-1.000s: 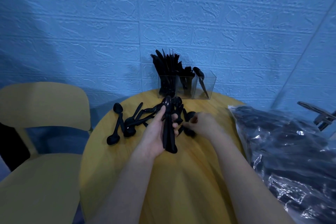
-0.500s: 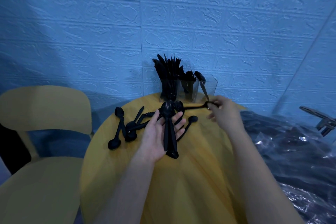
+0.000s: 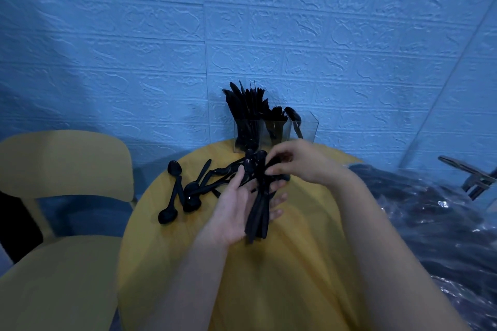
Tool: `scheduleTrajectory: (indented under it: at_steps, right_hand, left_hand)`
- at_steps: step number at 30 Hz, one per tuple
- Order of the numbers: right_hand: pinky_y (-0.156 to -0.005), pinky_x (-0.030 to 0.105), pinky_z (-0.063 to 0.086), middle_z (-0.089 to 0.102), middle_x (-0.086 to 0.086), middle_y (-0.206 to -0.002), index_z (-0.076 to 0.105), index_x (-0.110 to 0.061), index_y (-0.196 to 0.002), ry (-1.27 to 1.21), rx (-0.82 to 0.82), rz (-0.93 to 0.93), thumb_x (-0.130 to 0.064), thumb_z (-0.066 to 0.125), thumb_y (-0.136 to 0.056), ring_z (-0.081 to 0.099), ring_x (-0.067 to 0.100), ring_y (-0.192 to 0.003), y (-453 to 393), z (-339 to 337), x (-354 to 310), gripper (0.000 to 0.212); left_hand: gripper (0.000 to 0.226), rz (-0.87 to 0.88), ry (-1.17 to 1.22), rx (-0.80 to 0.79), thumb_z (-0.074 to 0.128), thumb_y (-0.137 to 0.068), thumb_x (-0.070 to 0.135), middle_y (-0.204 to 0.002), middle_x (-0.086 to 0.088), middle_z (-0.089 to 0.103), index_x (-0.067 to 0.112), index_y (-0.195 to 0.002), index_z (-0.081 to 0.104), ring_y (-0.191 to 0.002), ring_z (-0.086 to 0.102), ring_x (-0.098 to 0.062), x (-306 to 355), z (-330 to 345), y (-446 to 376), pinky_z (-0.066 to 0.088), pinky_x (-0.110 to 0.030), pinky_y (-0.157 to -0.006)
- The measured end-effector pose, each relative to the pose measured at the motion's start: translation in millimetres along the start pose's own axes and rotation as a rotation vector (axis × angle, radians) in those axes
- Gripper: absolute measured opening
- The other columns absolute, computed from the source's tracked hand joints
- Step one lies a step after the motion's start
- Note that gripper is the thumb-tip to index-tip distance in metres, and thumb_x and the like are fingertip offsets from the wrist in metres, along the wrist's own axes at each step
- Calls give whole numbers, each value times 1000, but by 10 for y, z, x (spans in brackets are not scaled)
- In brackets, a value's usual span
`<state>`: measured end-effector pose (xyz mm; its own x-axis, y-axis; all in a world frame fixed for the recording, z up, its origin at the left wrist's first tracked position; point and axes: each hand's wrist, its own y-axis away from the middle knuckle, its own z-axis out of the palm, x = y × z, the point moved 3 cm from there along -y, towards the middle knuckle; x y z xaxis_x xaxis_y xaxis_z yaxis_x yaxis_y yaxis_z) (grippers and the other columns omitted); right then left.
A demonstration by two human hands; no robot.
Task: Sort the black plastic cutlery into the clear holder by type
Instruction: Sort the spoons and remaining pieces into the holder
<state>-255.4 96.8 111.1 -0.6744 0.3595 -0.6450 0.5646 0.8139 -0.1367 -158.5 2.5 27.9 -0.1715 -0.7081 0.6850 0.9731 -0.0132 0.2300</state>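
Black spoons [image 3: 257, 205] lie bundled in my left hand [image 3: 236, 205], palm up, bowls toward the wall and handles toward me; the thumb sits on one side of the bundle and the fingertips curl up on the other, so that hand holds the stack. My right hand [image 3: 301, 162] is at the bowl end of the bundle, fingers bent and pinching there, though I cannot tell whether it grips one spoon of the stack or a separate one. Both hands hover over the round yellow surface [image 3: 269, 277]. Left of them a loose pile [image 3: 193, 188] of black cutlery lies on the surface, mostly spoons, crossed over one another. At the far edge, against the blue wall [image 3: 242, 21], stands the clear holder [image 3: 274, 130] with three compartments: the left one is packed with tall upright pieces, the middle one holds forks, and the right one has a spoon or two leaning bowl up. To my right a clear bag [image 3: 430, 223] of more black cutlery rests beside the surface, with a metal object [image 3: 470, 180] past it that I cannot identify. A yellow chair [image 3: 61, 164] stands at the left.
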Motion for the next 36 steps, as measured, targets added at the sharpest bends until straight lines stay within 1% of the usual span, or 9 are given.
scheduleTrajectory:
  at_steps: [3, 6, 10, 13, 16, 19, 23, 27, 36]
  right_hand:
    - [-58, 14, 43, 64, -7, -85, 69, -25, -90, 131, -58, 43, -22, 75, -80, 60, 7, -72, -157, 135, -73, 12]
    - [-70, 18, 44, 55, -3, -101, 69, -21, -101, 322, -10, -2, -28, 74, -80, 54, 9, -88, -216, 240, -83, 22]
    - [-68, 11, 39, 46, -4, -102, 67, -19, -109, 288, 86, -8, -30, 71, -83, 49, 8, -91, -194, 218, -42, 29]
    - [-72, 15, 41, 52, -5, -96, 68, -18, -104, 185, 254, 65, -31, 70, -84, 52, 5, -85, -152, 63, 70, 24]
    - [-66, 24, 44, 63, -1, -87, 66, -17, -88, 203, 406, 306, -28, 62, -90, 59, 15, -83, -73, -80, 372, 12]
    - [-66, 31, 45, 61, 6, -86, 62, -10, -93, 339, 284, 510, -36, 55, -94, 57, 24, -82, -81, 48, 601, 27]
    - [-78, 34, 43, 55, 11, -123, 50, -9, -126, 417, 98, 636, -51, 48, -93, 55, 28, -110, -212, 305, 653, 53]
    - [-79, 32, 43, 47, 13, -131, 47, -8, -128, 485, -33, 677, -33, 54, -93, 52, 29, -115, -291, 373, 589, 44]
    - [-74, 32, 46, 58, 12, -116, 55, -7, -116, 550, 132, 647, -28, 52, -95, 58, 27, -103, -189, 247, 662, 30]
  left_hand:
    - [63, 9, -29, -26, 28, -94, 61, -110, -9, 69, 14, -123, 57, -88, 69, -23, -6, 31, 18, 51, -33, -72]
    - [56, 27, -46, 2, 34, -95, 57, -107, -10, 70, 14, -121, 59, -87, 69, -23, -10, 29, 9, 53, -31, -66]
    - [43, 23, 6, 24, 42, -96, 43, -103, -11, 71, 12, -120, 59, -82, 69, -21, -22, 17, -11, 55, -28, -61]
    - [39, 20, 41, 31, 41, -98, 33, -97, -8, 71, 8, -125, 56, -79, 70, -19, -19, -12, -21, 56, -25, -59]
    - [38, 60, 82, 58, 39, -100, 31, -99, -10, 72, 5, -118, 60, -77, 70, -20, 31, -61, -26, 56, -27, -61]
    - [40, 108, 120, 91, 37, -101, 34, -99, -12, 72, 6, -111, 63, -76, 71, -21, 72, -88, -29, 57, -28, -62]
    - [47, 118, 99, 106, 33, -100, 43, -105, -11, 71, 10, -116, 62, -82, 70, -21, 83, -93, -32, 57, -30, -69]
    - [49, 121, 95, 106, 32, -100, 46, -110, -11, 70, 11, -118, 61, -87, 69, -22, 98, -96, -23, 56, -31, -73]
    - [49, 112, 96, 137, 33, -99, 47, -112, -11, 69, 12, -119, 61, -93, 68, -23, 90, -84, -20, 53, -34, -81]
